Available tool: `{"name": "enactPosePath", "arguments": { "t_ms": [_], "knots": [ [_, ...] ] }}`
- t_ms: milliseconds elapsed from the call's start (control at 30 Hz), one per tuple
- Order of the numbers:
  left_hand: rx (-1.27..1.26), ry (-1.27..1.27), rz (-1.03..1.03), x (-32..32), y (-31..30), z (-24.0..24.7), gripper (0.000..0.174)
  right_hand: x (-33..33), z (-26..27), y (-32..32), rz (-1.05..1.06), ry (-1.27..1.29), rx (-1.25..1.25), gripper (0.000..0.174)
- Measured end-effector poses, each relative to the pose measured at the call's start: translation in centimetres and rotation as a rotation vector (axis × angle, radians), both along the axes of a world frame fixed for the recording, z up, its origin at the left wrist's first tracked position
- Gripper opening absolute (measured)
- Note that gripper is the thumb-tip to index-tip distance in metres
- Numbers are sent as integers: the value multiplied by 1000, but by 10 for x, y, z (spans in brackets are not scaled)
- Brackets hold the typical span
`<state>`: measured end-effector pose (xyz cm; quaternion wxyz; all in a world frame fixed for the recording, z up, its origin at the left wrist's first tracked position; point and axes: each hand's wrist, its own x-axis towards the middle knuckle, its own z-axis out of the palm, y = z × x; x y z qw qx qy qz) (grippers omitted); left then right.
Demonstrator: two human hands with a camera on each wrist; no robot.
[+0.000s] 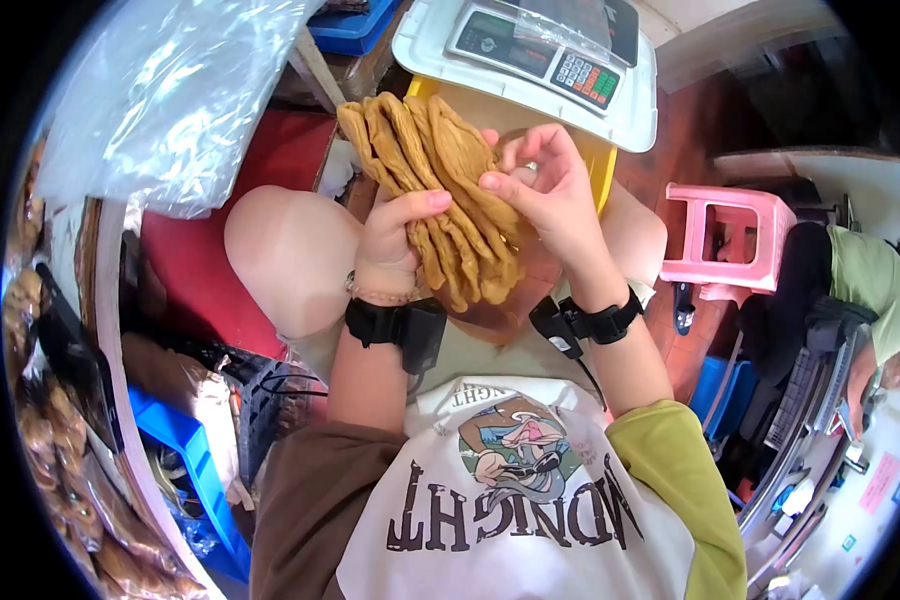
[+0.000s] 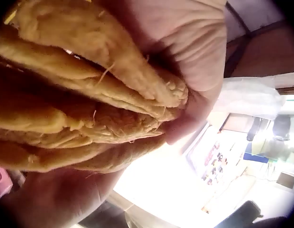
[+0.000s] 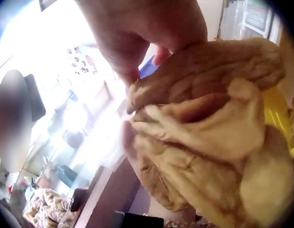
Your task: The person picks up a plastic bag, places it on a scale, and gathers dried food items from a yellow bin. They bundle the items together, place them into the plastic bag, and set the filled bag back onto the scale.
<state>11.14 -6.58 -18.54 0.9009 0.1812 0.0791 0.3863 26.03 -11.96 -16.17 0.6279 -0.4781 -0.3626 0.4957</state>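
A bundle of long, limp, wrinkled yellow-brown root-like pieces (image 1: 465, 160) is held up above the lap, side by side like a fan. My left hand (image 1: 390, 235) grips it from the left, thumb across the front. In the left wrist view, the gathered pieces (image 2: 85, 128), with a few fine hairs, taper into the palm. At the bundle's right edge, my right hand (image 1: 560, 195) pinches pieces between thumb and bent fingers. The right wrist view shows pointed ends of the pieces (image 3: 199, 128) at the fingertips; the fingers behind the bundle are partly hidden.
A yellow tub (image 1: 602, 172) stands ahead between the knees, under a white lid (image 1: 420, 45) bearing a digital scale (image 1: 530, 45). Clear plastic sheeting (image 1: 170, 100) hangs at left. On the right are a pink stool (image 1: 730, 235) and another person (image 1: 875, 280).
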Motion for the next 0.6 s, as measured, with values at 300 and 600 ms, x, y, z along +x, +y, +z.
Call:
{"name": "enactPosePath", "arguments": {
  "t_ms": [300,600],
  "knots": [
    [-8,-17,166,-1,-2,-6,49,4,0,-18,192,-388,-101,23],
    [-105,-175,86,1,-3,-3,33,4,0,-37,-121,-967,90,23]
  ]
}}
